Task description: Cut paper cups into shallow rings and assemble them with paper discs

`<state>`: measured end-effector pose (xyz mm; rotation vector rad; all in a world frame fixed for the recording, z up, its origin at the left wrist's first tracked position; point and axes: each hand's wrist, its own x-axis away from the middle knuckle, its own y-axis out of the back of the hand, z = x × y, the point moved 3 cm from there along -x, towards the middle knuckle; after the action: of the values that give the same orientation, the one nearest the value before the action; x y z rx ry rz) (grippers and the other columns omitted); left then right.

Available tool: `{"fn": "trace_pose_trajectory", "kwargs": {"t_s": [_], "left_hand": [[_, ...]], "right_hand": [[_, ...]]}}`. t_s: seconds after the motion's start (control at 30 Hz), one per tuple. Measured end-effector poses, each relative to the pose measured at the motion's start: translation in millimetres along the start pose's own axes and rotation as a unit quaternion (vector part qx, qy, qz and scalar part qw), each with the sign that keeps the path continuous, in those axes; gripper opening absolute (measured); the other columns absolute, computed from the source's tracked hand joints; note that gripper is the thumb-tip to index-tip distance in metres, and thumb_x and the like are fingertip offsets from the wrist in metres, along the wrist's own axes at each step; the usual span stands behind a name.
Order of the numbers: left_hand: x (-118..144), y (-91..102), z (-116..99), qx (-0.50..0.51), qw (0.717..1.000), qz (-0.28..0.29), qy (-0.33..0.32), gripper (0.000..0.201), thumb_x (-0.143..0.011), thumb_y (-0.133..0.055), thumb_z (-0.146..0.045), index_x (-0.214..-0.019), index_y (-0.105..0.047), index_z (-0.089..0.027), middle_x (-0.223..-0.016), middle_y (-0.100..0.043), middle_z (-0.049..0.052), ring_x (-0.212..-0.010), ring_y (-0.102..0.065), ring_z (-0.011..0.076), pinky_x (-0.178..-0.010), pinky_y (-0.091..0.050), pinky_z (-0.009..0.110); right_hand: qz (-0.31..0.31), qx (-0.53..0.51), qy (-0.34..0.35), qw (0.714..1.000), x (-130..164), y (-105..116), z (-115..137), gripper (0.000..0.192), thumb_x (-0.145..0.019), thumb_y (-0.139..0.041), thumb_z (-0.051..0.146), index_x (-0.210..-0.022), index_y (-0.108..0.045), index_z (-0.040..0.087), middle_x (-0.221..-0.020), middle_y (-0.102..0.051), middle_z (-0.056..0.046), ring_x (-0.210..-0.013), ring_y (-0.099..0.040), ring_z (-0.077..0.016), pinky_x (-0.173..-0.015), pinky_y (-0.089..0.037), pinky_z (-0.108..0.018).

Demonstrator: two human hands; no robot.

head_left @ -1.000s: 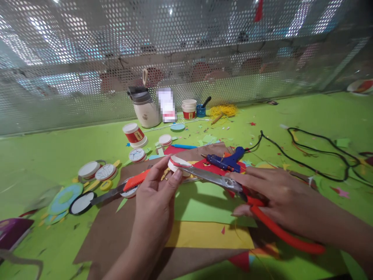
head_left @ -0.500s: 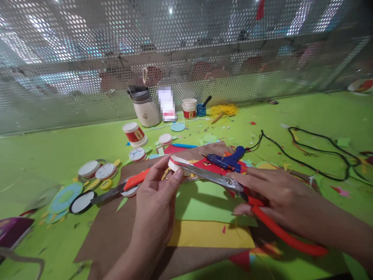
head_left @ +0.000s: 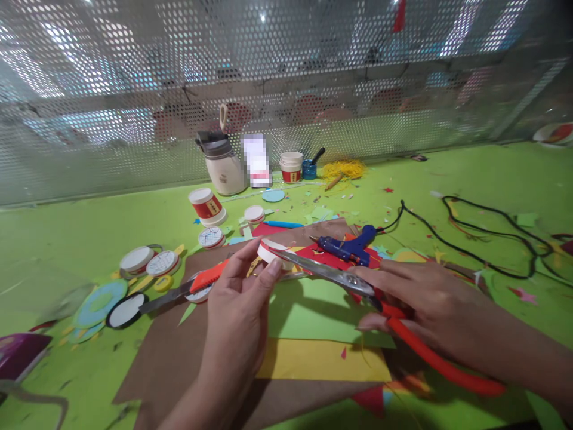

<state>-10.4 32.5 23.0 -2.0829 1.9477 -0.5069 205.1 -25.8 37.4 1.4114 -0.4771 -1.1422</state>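
Note:
Between the thumb and fingers of my left hand (head_left: 239, 304) is a small round white lid (head_left: 270, 253) with a red line along its edge. My right hand (head_left: 416, 298) grips red-handled scissors (head_left: 329, 272), thumb and fingers at the handles. Their blades point left, and the tip lies against the lid's rim. Under both hands are sheets of green paper (head_left: 331, 310) and yellow paper (head_left: 322, 359) on brown card (head_left: 170, 352). Just beyond the blades lies a blue hot glue gun (head_left: 344, 246). An orange utility knife (head_left: 208, 276) lies left of my left hand.
Several white lids, such as this one with drawn lines (head_left: 163, 263), lie at the left. A red-and-white tub (head_left: 206, 206), a white jug (head_left: 224, 170) and a phone (head_left: 256, 160) stand toward the perforated metal screen (head_left: 358, 83). The glue gun's black cord (head_left: 492, 206) loops across the right.
The scissor blades and the lid have shifted very slightly against each other at the rim. Both hands keep their hold, and everything else stays in place.

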Motion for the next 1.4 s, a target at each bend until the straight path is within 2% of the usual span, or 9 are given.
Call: {"fn": "trace_pose_trajectory", "kwargs": {"t_s": [0.3,0.53,0.8,1.4], "left_hand": [[-3.4,-0.2,-6.1,0.029,0.999,-0.007,-0.021,0.020,-0.079,-0.074,-0.023,-0.098,-0.072,-0.017,-0.103,-0.074,0.007,-0.092,-0.067,0.0177,-0.084,-0.055,0.032],[-3.2,-1.3,-5.5,0.035,0.999,-0.014,0.001,0.028,-0.076,-0.076,-0.021,-0.104,-0.073,-0.018,-0.110,-0.073,0.007,-0.100,-0.066,0.0187,-0.094,-0.051,0.033],[-2.1,-0.3,-2.7,0.040,0.999,-0.015,0.000,0.029,-0.076,-0.077,-0.022,-0.104,-0.073,-0.018,-0.103,-0.073,0.005,-0.095,-0.065,0.0150,-0.089,-0.051,0.027],[-4.1,-1.2,-2.9,0.056,0.998,-0.006,-0.007,0.032,-0.077,-0.075,-0.019,-0.108,-0.069,-0.019,-0.099,-0.071,0.004,-0.092,-0.064,0.0142,-0.089,-0.050,0.028]], "right_hand": [[0.011,0.008,0.011,1.000,0.9,-1.4,-1.3,0.047,-0.096,-0.042,0.052,-0.120,-0.060,0.016,-0.102,-0.071,-0.015,-0.082,-0.069,-0.0290,-0.060,-0.056,-0.038],[0.005,0.009,0.015,1.000,-2.3,0.8,-1.6,0.049,-0.097,-0.036,0.055,-0.114,-0.061,0.016,-0.098,-0.070,-0.016,-0.075,-0.068,-0.0276,-0.059,-0.056,-0.039],[-0.006,0.008,0.018,1.000,-2.5,0.7,-0.8,0.051,-0.096,-0.037,0.055,-0.114,-0.062,0.014,-0.097,-0.071,-0.016,-0.074,-0.069,-0.0276,-0.057,-0.056,-0.039],[0.007,0.010,0.019,1.000,-0.2,1.0,-0.3,0.049,-0.098,-0.039,0.051,-0.120,-0.061,0.014,-0.099,-0.072,-0.015,-0.080,-0.070,-0.0279,-0.059,-0.056,-0.037]]}}
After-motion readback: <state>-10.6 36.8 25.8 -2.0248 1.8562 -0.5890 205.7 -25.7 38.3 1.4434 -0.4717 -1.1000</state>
